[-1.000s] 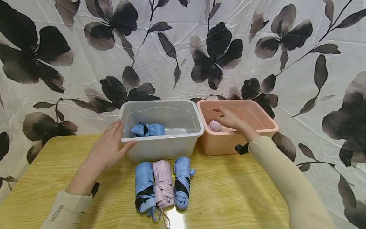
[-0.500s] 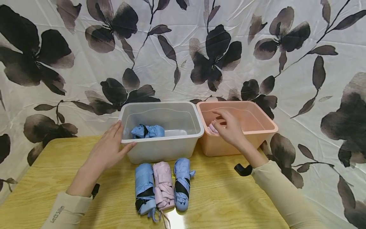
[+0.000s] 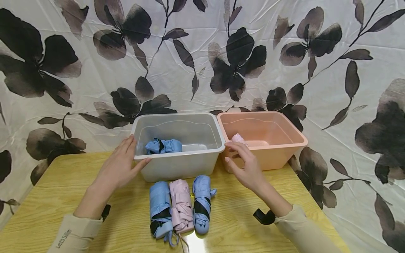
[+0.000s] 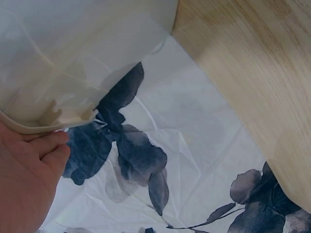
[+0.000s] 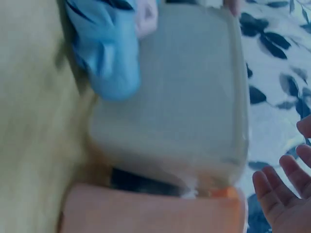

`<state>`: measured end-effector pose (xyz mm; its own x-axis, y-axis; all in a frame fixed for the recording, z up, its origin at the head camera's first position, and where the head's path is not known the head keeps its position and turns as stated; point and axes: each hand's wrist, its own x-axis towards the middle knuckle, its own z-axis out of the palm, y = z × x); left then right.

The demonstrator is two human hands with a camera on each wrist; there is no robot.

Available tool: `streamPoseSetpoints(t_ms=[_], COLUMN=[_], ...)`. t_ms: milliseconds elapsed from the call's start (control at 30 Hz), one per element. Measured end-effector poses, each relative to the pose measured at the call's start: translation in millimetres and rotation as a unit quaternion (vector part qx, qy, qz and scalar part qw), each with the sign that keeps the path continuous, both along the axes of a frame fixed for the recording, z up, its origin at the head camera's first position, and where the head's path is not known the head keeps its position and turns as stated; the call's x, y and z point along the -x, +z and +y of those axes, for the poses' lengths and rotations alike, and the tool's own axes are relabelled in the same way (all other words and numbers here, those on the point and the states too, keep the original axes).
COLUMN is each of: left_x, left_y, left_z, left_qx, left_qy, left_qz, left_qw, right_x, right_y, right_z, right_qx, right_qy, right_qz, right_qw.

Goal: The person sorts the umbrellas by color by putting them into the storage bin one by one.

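Note:
My left hand (image 3: 118,165) rests at the near left corner of the grey plastic bin (image 3: 180,163), its fingers along the side rim and its thumb at the front. In the left wrist view, fingertips (image 4: 58,141) lie right at the rim. Inside this bin lies a blue folded umbrella (image 3: 169,145). My right hand (image 3: 245,167), relaxed and holding nothing, hovers before the peach bin (image 3: 275,156). A pink folded umbrella (image 3: 238,138) shows inside it, partly hidden by the front wall. Nearer me lie a left blue umbrella (image 3: 160,203), a pink umbrella (image 3: 181,207) and a right blue umbrella (image 3: 201,203).
Both bins stand side by side at the back of the wooden table (image 3: 126,225). Behind them hangs a floral cloth (image 3: 196,52). The table's right edge runs close past the peach bin. A black wrist mount (image 3: 265,216) juts from the right sleeve.
My right hand has come up out of the peach bin and drawn back over its front rim toward me. The left hand and the umbrellas stay where they were.

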<state>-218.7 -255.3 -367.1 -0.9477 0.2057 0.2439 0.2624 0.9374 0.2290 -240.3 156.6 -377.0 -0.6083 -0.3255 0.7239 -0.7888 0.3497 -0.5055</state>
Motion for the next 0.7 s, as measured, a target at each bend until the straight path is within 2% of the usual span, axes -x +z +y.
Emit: streamPoseSetpoints(t_ms=[100, 300, 400, 500, 700], left_x=[-0.5, -0.3, -0.1, -0.4, -0.8], left_y=[0.6, 2.1, 1.7, 1.2, 0.7], left_z=[0, 0, 0, 0, 1], left_qx=[-0.002, -0.004, -0.003, -0.004, -0.004], left_qy=[0.0, 0.001, 0.0, -0.001, 0.0], left_qz=[0.0, 0.001, 0.001, 0.001, 0.003], left_qw=[1.0, 1.0, 1.0, 1.0, 1.0], right_x=[-8.7, -22.3, -25.2, -26.8, -25.3], right_y=[-12.3, -37.7, -49.3, -57.7, -72.3], right_z=[-7, -23, -30, -36, -46], right_qx=[-0.009, -0.065, -0.112, -0.168, -0.261], right_qy=[0.015, 0.03, 0.035, 0.023, -0.009], right_qz=[-0.021, -0.102, -0.155, -0.195, -0.222], right_qw=[1.0, 0.992, 0.981, 0.966, 0.939])
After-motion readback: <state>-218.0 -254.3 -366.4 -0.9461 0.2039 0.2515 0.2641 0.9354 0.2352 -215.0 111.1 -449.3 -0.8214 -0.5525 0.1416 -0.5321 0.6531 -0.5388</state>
